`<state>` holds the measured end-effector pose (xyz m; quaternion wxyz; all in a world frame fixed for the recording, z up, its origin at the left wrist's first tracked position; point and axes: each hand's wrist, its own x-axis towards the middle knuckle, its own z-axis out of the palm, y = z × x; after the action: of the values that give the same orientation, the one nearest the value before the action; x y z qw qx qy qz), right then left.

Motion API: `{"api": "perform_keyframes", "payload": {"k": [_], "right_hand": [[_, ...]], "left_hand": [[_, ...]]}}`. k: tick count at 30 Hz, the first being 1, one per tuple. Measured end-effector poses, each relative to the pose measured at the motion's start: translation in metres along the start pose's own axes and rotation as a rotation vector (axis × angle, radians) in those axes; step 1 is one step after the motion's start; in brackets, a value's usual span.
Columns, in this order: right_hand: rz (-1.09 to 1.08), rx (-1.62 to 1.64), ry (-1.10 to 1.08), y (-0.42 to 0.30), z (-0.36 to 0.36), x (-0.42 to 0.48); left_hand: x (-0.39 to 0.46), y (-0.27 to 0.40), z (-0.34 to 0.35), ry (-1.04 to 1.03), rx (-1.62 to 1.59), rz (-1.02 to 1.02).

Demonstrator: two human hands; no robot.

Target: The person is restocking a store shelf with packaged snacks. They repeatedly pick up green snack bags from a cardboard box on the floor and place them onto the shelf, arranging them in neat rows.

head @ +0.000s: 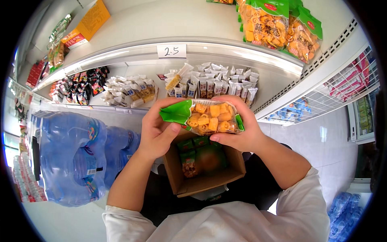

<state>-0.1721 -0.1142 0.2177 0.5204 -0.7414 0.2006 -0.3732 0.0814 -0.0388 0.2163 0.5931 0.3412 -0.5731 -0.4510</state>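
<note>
A clear snack bag (214, 117) with green ends and orange tube-shaped pieces is held level between both hands. My left hand (160, 130) grips its green end, thumb in front. Around the opposite end, my right hand (242, 124) has its thumb below and fingers above. Under the bag, an open cardboard box (208, 184) sits between my legs, with several green-topped snack bags (190, 163) inside; part of its inside is blurred. Similar green-topped bags (266, 24) stand on the upper shelf at the right.
Shrink-wrapped blue water bottles (72, 157) stand at the left. The lower shelf carries white-wrapped snack bars (214, 81) and dark-wrapped snacks (81, 84). A shelf edge (127, 54) with a price card (171, 51) runs across above my hands. A wire rack (326, 90) is at the right.
</note>
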Motion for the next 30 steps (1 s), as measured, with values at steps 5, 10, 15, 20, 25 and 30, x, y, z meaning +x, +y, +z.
{"api": "perform_keyframes", "payload": {"k": [5, 10, 15, 20, 25, 30], "right_hand": [[0.251, 0.581, 0.147, 0.002, 0.007, -0.001], [0.327, 1.01, 0.362, 0.001, 0.026, 0.005], [0.211, 0.364, 0.26, 0.003, 0.036, -0.008], [-0.042, 0.077, 0.241, 0.008, 0.011, -0.003], [-0.482, -0.678, 0.432, 0.012, -0.048, 0.021], [-0.199, -1.179, 0.54, 0.01, -0.049, 0.032]], "left_hand": [[0.011, 0.008, 0.004, 0.039, -0.114, -0.116], [-0.001, -0.014, 0.029, 0.066, -0.714, -0.552], [-0.008, -0.025, 0.051, 0.17, -0.697, -0.589], [-0.005, -0.021, 0.054, 0.25, -0.632, -0.416], [0.011, -0.002, 0.034, 0.412, -0.329, -0.164], [0.092, 0.059, 0.023, 0.394, 0.018, 0.079]]}}
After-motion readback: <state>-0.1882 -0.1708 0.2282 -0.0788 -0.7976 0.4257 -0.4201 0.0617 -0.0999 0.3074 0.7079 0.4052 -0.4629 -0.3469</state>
